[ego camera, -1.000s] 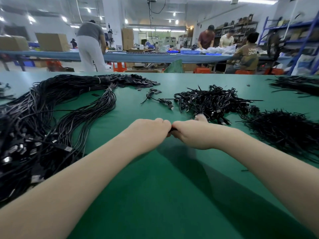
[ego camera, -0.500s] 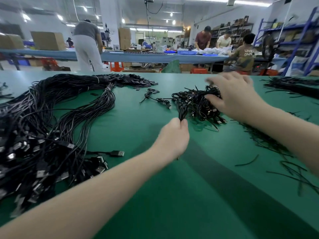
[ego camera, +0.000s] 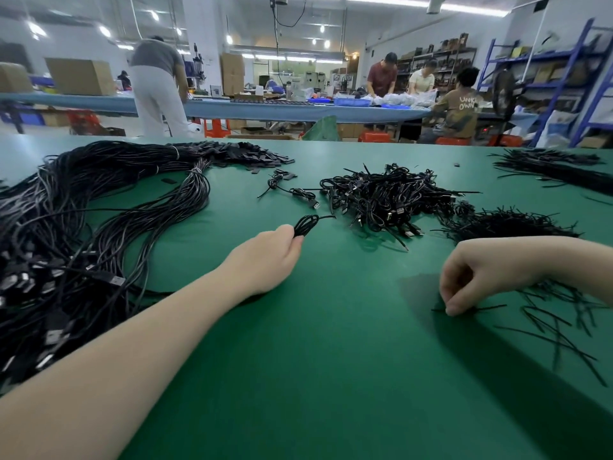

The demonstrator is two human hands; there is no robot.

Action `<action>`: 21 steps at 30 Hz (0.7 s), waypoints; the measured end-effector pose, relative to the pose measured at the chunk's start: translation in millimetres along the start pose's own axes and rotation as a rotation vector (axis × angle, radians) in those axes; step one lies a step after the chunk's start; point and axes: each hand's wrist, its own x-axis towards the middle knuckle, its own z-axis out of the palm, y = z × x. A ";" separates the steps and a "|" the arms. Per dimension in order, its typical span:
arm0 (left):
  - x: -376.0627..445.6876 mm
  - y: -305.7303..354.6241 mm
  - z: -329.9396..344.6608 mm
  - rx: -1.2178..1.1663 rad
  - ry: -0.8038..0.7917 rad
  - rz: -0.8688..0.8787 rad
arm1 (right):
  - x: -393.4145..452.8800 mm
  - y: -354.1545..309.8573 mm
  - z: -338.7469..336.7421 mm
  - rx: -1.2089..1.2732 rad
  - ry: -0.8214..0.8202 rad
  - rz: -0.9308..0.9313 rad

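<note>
A green bench [ego camera: 331, 376] fills the frame, with long black cables [ego camera: 83, 227] heaped at left and a pile of coiled cables [ego camera: 388, 197] at upper centre. The left hand [ego camera: 265, 257], mid-frame, grips a coiled cable [ego camera: 306, 224]. Well apart at right, the right hand [ego camera: 474, 277] pinches a black twist tie [ego camera: 491, 307].

pale block letters on back of brown shirt [ego camera: 464, 119] of seated person at far bench: "unkn" over "own", top row partly creased. any print on cartons [ego camera: 79, 76] and shelf boxes [ego camera: 544, 73] too small and blurred to read. no other legible marks noted.
</note>
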 end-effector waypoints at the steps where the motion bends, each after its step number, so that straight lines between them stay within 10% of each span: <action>1: 0.5 0.2 0.2 -0.029 0.009 -0.009 | -0.4 -2.2 1.4 -0.028 0.013 -0.003; 13: 6.3 16.9 3.2 -0.921 -0.010 -0.179 | 74.5 -90.4 4.8 0.368 1.089 -0.332; 21: 4.4 21.9 -1.9 -0.485 -0.054 -0.136 | 100.4 -112.0 32.2 0.527 1.243 -0.514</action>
